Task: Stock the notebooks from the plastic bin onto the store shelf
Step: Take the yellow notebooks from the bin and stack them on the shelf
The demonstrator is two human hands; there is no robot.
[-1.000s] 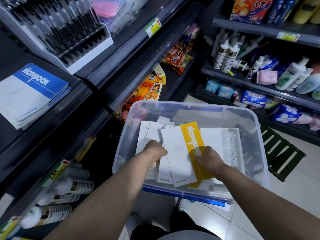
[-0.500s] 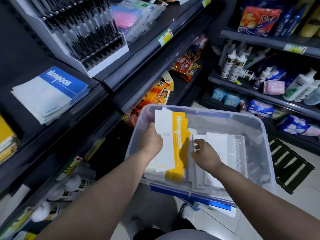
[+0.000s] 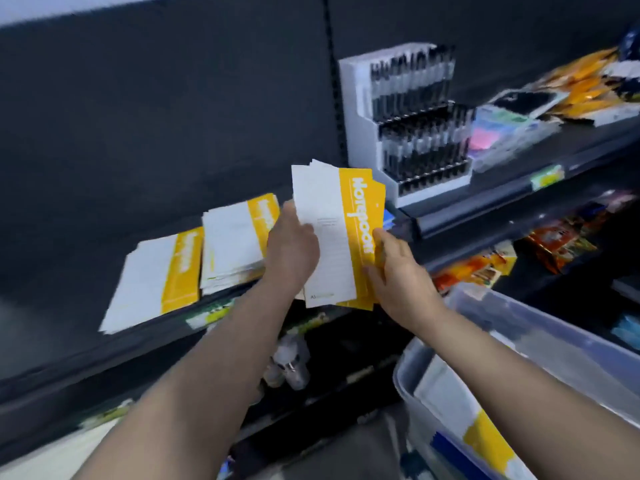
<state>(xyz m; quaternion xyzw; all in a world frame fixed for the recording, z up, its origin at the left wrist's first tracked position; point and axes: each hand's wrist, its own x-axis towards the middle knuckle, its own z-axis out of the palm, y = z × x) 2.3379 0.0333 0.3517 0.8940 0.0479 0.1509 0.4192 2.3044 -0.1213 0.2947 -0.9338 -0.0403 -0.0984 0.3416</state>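
**Yellow notebook bundle held at the shelf in both hands**

Far left of the fingers, a low stack (image 3: 152,282) of white notebooks with yellow bands lies flat on the store shelf (image 3: 69,358). A thicker stack (image 3: 239,237) of the same kind sits just beside the left hand (image 3: 292,251).

That hand grips the left long edge of the bundle of notebooks (image 3: 332,230), its fingers curled round behind the covers. The bundle's long axis points away from the person, nearly upright in view. Its yellow title band runs along the right edge and its far corners are fanned slightly apart. The right hand (image 3: 398,275) pinches the yellow edge, thumb on top and fingers underneath.

Beyond the right fingers stands a white pen display box (image 3: 405,133). Right of it are clear packs with pink and blue contents (image 3: 498,133), blurred. Snack packets (image 3: 478,268) fill the shelf below. Beneath the right forearm is the plastic bin (image 3: 571,348), with notebooks inside.

Half a second ago the bundle hung over the bin in the left hand alone while the right hand reached among the bin's notebooks. Now it is raised to the shelf.
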